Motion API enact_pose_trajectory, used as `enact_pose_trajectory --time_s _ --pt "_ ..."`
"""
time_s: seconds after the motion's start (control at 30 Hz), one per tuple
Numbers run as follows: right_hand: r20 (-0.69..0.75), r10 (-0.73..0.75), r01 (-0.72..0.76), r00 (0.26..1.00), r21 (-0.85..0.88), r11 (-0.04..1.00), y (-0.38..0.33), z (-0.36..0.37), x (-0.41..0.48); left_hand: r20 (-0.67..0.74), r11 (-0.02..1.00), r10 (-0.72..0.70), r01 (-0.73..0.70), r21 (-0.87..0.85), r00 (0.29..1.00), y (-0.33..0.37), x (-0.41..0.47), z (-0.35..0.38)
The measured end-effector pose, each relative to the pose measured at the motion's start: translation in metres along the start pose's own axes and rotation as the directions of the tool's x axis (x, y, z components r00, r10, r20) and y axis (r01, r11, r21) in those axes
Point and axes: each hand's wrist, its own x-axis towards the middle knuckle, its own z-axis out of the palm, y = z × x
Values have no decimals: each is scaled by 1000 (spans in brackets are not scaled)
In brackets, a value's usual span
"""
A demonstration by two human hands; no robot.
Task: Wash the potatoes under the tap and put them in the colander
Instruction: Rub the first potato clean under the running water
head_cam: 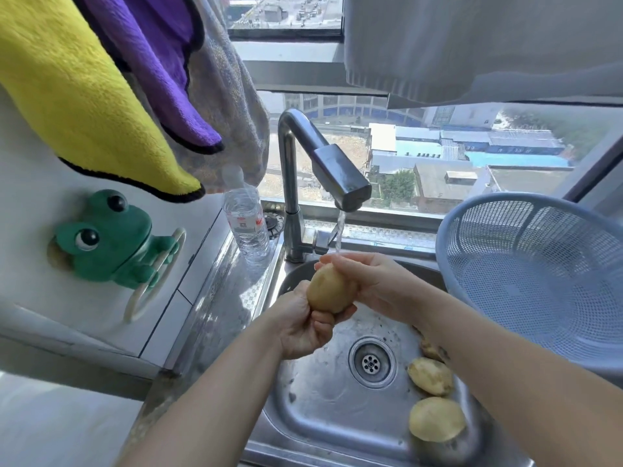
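Head view: task is judged early on, w/ washing under way & nothing delivered yet. One potato (328,291) is held between both hands. The left grip (303,326) is curled round it from below, fingers tucked under its lower end, & the right grip (371,284) is wrapped over its top & far side, fingers laid on the skin. The potato is thus just above the left grip & directly under the tap (340,176), whose water stream (339,230) is seen landing at the right grip's fingers by the potato's top. Skin looks pale & mostly clean where shown, so this rinse is prob. well advanced; the hidden side can't be judged. Below & to the right of both grips, three more are seen on the sink (320,382) floor, beside the drain (371,362): a near potato (436,419), a middle potato (431,375) & a far potato (431,348), partly hidden by the right forearm (488,348). Dark marks show on them, so they are taken as unwashed. The colander (539,264) is seen to the right of the right grip, by the sink's edge, apparently tilted toward the camera; no potato is seen in the part of it that shows. Left to do, as judged: rinse to be finished, this potato to be carried rightward into the colander, then the same repeated for the three in the sink.
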Motion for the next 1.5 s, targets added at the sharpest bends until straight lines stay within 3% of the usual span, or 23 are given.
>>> enact_pose_trajectory --time_s 0.13,0.33,0.47,0.63,0.73,0.83,0.9,1.13,1.27,1.37,1.5 --pt "129 33 -48 991 119 992 -3 -6 -5 6 999 -30 30 28 1000 3 -5 -2" --pt "-2 -9 9 1000 112 994 4 10 -6 59 996 -76 79 -50 995 4 -4 -4" --pt "-175 -117 115 978 -19 993 7 23 -4 2 997 -12 12 -82 1000 1 -3 7" --pt "-381 -180 126 907 -164 978 11 35 -3 -213 971 233 -238 3 949 -16 0 23" --pt "-342 -204 135 917 -214 967 14 33 -4 -250 950 307 -310 26 918 -19 1 23" --pt "-238 -303 155 923 -493 856 18 26 -9 -207 957 287 -291 14 935 -14 -3 22" --pt "-204 -362 184 910 -583 791 20 23 -9 -170 963 267 -269 13 949 -10 -6 22" --pt "-374 -412 278 830 -364 889 22 34 6 -249 941 334 -339 26 909 -18 2 29" --pt "-415 -233 182 879 -158 970 21 35 13 -241 953 301 -302 34 923 -20 -1 24" --pt "-297 -32 26 954 -26 999 9 28 13 -234 964 261 -265 14 937 -17 -5 17" --pt "-60 28 -30 998 -32 999 6 10 10 -121 993 89 -98 -70 989 -5 -8 6"
